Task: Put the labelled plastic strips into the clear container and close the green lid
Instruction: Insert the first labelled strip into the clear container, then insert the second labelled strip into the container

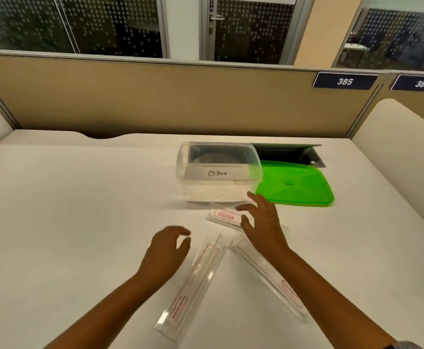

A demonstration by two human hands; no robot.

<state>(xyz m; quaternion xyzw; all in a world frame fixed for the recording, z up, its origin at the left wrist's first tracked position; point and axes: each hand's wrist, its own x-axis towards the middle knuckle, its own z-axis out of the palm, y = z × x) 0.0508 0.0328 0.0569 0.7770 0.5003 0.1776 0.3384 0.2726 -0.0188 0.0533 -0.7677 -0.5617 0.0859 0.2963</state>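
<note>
Clear plastic container [219, 172], rounded corners, thin glossy walls, sits right of frame centre on the smooth white desk [67, 210]; a white paper label on its near side reads "OSTRICH". Flat green lid [296, 185], translucent, rounded rectangle with a small round dimple, lies just right of the container, touching or nearly so.

Three long clear plastic strips with red printing lie below the container: one [224, 215] just in front of it, one [193, 285] at lower centre, one [268, 273] angled to its right.

My right hand [261, 220], palm down, fingers spread wide, is over the nearest strip; I cannot tell whether it touches. My left hand [166, 248] hangs loosely curled, holding nothing, just left of the centre strip.
</note>
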